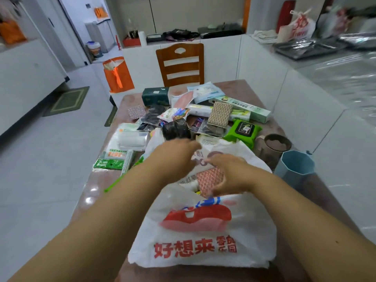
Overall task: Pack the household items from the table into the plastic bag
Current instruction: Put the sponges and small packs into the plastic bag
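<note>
Right hand (pixel 227 176) grip curled round a red patterned pad (pixel 210 180) — pad sits in the mouth of the bag (pixel 203 231), long axis running away from the camera. Left hand (pixel 175 157) at the bag's far rim, blurred — grip unclear. Bag lies on the bench (pixel 254 86), mouth facing away.

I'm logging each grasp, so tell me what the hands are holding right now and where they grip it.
The right hand holds a red patterned pad by its right edge, at the mouth of the plastic bag. The left hand is blurred; whether it grips the bag's rim cannot be told.
</note>
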